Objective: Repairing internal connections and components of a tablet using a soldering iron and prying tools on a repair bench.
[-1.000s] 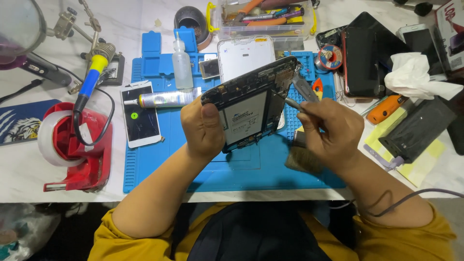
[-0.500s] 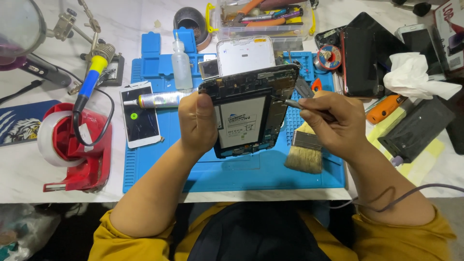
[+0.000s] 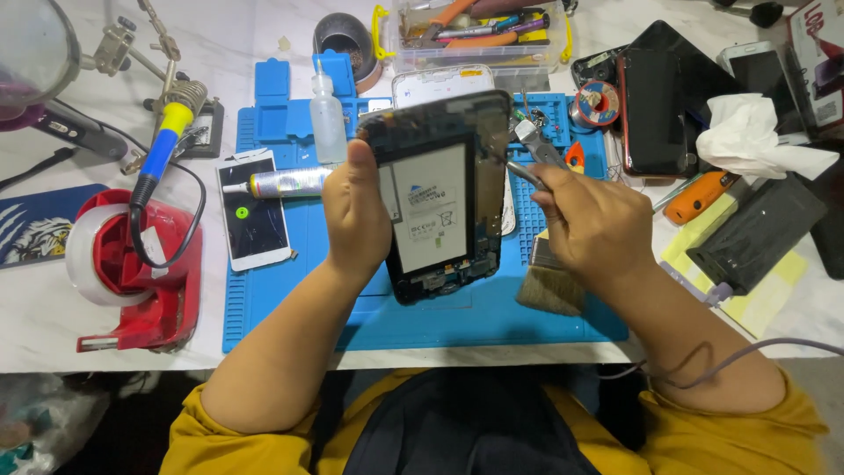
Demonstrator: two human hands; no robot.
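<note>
My left hand [image 3: 356,211] grips an opened tablet [image 3: 440,198] by its left edge and holds it upright over the blue work mat [image 3: 290,281]. The tablet's back is off, showing a white battery in a black frame. My right hand [image 3: 593,224] holds metal tweezers [image 3: 527,163], with the tips touching the tablet's upper right edge. A flat paint brush [image 3: 549,281] lies on the mat under my right hand.
On the mat lie a white phone [image 3: 253,220], a glue tube [image 3: 286,183] and a small clear bottle [image 3: 327,114]. A red tape dispenser [image 3: 132,273] and a soldering iron [image 3: 167,145] stand at the left. Dark tablets [image 3: 655,110], tissue [image 3: 752,132] and a tool box [image 3: 475,31] lie behind.
The tablet has been turned from tilted to upright and raised closer to the camera. My right hand has moved up, away from the brush, with the tweezers at the tablet's right edge.
</note>
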